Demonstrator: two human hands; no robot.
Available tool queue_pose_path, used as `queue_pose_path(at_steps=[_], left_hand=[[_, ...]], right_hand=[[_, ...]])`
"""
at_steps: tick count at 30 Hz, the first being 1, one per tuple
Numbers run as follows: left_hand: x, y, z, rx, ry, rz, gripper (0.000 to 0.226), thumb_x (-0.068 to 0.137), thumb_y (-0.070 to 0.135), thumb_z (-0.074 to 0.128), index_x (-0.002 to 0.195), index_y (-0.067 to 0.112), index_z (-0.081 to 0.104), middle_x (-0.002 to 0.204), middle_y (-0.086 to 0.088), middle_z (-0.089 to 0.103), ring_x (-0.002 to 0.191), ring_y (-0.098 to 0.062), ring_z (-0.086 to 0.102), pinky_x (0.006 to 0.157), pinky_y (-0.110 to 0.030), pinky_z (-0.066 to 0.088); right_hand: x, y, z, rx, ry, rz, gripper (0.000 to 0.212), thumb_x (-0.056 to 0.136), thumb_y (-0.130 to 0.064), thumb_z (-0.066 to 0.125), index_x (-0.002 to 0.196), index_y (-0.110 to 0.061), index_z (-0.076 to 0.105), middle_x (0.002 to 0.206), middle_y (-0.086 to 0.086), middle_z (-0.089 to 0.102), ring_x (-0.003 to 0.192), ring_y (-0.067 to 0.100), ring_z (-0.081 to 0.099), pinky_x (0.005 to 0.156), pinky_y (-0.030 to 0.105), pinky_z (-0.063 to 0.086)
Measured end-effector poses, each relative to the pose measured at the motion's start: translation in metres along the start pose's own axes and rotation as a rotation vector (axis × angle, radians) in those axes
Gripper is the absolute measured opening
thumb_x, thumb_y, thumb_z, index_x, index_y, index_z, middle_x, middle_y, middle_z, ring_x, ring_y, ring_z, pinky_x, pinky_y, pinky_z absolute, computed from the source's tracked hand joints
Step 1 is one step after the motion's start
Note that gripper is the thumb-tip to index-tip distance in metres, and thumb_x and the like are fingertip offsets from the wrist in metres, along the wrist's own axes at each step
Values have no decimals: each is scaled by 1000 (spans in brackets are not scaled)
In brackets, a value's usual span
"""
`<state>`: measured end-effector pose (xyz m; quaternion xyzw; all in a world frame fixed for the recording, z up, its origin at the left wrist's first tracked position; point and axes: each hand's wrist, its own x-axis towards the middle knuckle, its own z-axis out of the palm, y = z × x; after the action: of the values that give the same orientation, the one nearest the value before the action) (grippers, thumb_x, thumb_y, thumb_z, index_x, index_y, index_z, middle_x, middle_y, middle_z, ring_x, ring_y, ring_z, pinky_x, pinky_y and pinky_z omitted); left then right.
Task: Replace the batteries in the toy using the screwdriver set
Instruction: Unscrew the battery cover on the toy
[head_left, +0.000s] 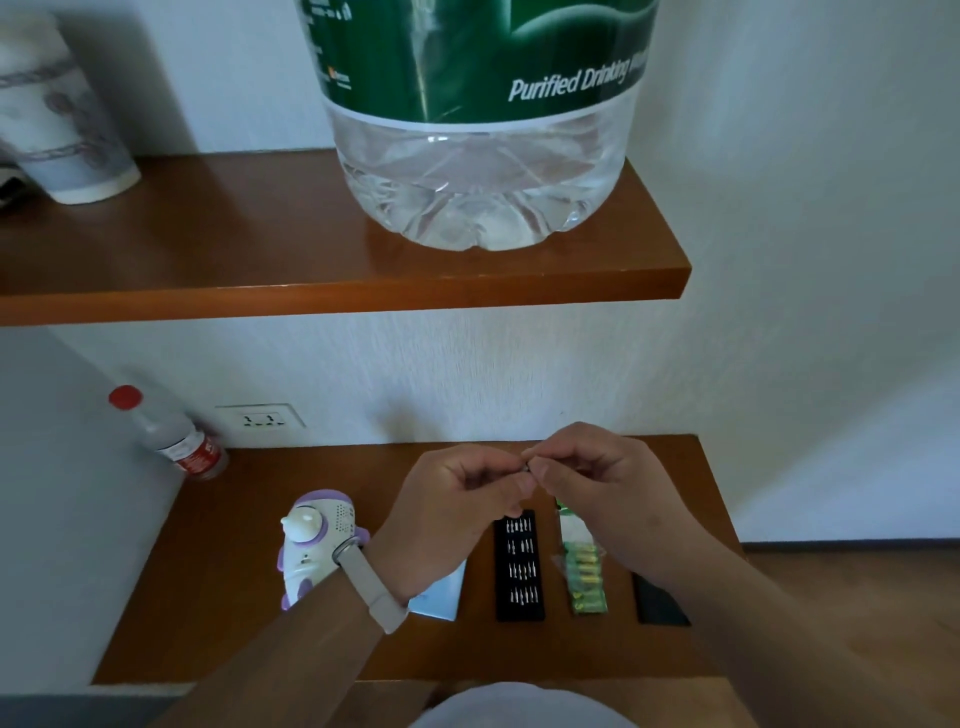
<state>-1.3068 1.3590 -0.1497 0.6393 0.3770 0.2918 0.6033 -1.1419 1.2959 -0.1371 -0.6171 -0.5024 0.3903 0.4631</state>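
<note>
The white and purple toy (311, 545) lies on the wooden desk (234, 623) at the left. A black tray of screwdriver bits (519, 566) lies in the middle, and a pack of green batteries (587, 577) is just to its right. Both hands are raised above the tray, fingertips meeting. My left hand (457, 499) is closed around something mostly hidden, probably the screwdriver handle. My right hand (592, 473) pinches a small metal piece (525, 466) at the point where the hands meet.
A blue-white flat item (441, 597) lies under my left wrist and a black flat piece (660, 603) sits at the right. A red-capped bottle (171, 436) leans by a wall socket (262, 418). A wooden shelf (311, 291) overhead carries a big water jug (483, 156) and a paper cup (62, 114).
</note>
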Motion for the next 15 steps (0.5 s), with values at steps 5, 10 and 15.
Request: queue_pose_path(at_steps=[5, 10, 15], left_hand=[[-4, -2, 5, 101, 52, 32, 11, 85, 10, 75, 85, 20, 78, 70, 4, 73, 64, -8, 67, 62, -13, 48], [-9, 0, 10, 205, 87, 79, 18, 82, 13, 78, 80, 31, 75, 71, 16, 72, 64, 1, 63, 62, -9, 45], [-13, 2, 15, 228, 92, 93, 12, 82, 15, 79, 82, 27, 77, 74, 12, 74, 65, 1, 63, 62, -9, 45]], right_hand=[[-2, 2, -3, -64, -23, 51, 12, 89, -17, 67, 85, -25, 76, 76, -9, 70, 70, 5, 62, 66, 20, 51], [-6, 2, -9, -144, -62, 2, 9, 87, -18, 68, 85, -25, 74, 76, -10, 70, 68, 3, 63, 64, 18, 51], [-9, 3, -18, -119, -103, -20, 9, 88, -17, 68, 89, -24, 73, 79, -11, 72, 75, 6, 67, 71, 20, 55]])
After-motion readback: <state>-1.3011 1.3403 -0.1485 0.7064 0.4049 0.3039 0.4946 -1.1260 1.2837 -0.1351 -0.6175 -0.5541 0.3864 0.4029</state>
